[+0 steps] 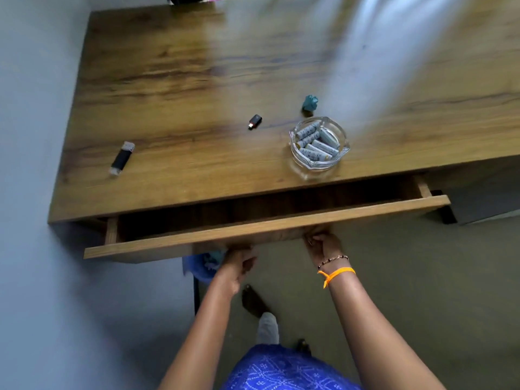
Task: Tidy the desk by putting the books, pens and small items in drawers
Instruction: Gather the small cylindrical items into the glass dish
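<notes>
At the far left of the wooden tabletop (174, 80) we see a black flash drive (121, 158) with pale ends, lying near the left edge and well back from the front. Further right lies a small black dongle (255, 121) with a reddish tip, apart from everything else. To its right a crumpled teal scrap (310, 102) sits just behind a clear glass bowl (337, 153), and the bowl holds a heap of white batteries (316, 140). The bowl stands close to the front edge of the tabletop.

Below that edge the drawer (253, 230) stands pulled out across most of the desk's width; its inside is dark and we cannot tell what lies in it. Both of our hands are under the drawer's front panel, near its middle. Our left hand (239, 266) reaches up with its fingers curled against the underside of the panel; the fingertips are hidden behind the wood, so we see a grip on the drawer but not how far it wraps. Our right hand (322, 243) is just beside it to the right, fingers bent round the lower edge of the same panel, with a beaded bracelet (333, 260) and an orange band (336, 274) on the wrist.

All the small items lie above and beyond our hands, on the tabletop, none touching either grip. The bowl of batteries is the nearest, almost straight above the right hand. A blue bin (201, 267) shows on the floor under the drawer, left of the left hand.
</notes>
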